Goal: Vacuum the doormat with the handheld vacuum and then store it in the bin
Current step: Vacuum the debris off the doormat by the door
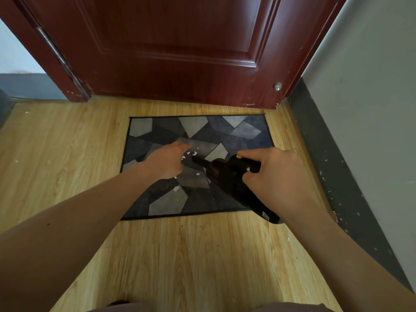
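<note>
A grey and dark blue doormat (157,129) with a geometric pattern lies on the wooden floor in front of the door. Small white scraps (189,154) are scattered near its middle. My right hand (274,174) grips the handle of a black handheld vacuum (227,174) with a yellow button; its nozzle points left at the scraps. My left hand (166,161) lies flat on the mat, fingers straight, just left of the nozzle. No bin is in view.
A dark red door (180,52) stands shut behind the mat, with a metal stopper (278,87) at its lower right. A grey wall with a dark skirting (333,167) runs along the right. Light wooden floor (67,165) surrounds the mat.
</note>
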Available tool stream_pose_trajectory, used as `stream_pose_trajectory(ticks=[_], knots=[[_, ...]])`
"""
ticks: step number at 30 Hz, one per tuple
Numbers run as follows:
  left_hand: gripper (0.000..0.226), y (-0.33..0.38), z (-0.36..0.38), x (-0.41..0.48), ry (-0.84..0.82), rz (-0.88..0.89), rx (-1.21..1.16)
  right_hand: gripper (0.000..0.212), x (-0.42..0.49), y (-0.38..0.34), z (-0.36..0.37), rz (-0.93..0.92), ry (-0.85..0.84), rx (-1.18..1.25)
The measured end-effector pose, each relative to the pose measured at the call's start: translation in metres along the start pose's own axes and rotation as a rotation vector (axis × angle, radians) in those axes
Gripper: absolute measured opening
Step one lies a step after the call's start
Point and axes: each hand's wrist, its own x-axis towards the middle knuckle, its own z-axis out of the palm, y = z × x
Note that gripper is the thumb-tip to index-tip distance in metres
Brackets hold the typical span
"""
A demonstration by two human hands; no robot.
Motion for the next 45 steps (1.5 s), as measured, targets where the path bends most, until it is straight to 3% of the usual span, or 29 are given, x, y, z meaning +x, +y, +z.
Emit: stream_pose_trajectory(ticks=[45], knots=[[0.064,-0.011,0.002,0.011,0.029,-0.061,-0.062,0.036,0.05,-0.01,0.008,-0.07,0.005,-0.112]])
